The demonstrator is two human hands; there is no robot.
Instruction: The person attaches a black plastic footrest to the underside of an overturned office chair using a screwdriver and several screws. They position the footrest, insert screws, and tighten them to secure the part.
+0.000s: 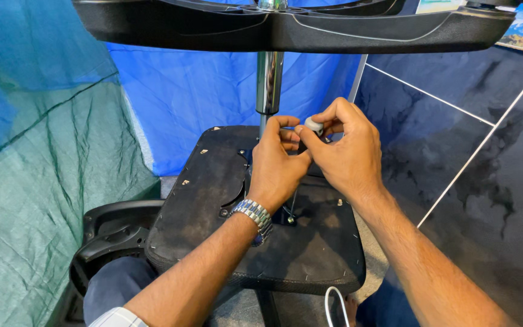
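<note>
Hands [310,157] beside chrome column [269,82], under chair base [286,27]

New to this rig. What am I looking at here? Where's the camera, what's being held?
One view only, from a camera worn on a person's head, looking down at their own two bare hands. No robot. An office chair lies upturned: the black fabric underside of its seat faces the camera, with a shiny chrome column rising to the black plastic star base. The left hand, with a metal-link wristwatch, is at the column's foot. The right hand pinches a small grey rounded knob. Blue and green tarps hang behind; dark tiles lie to the right.
</note>
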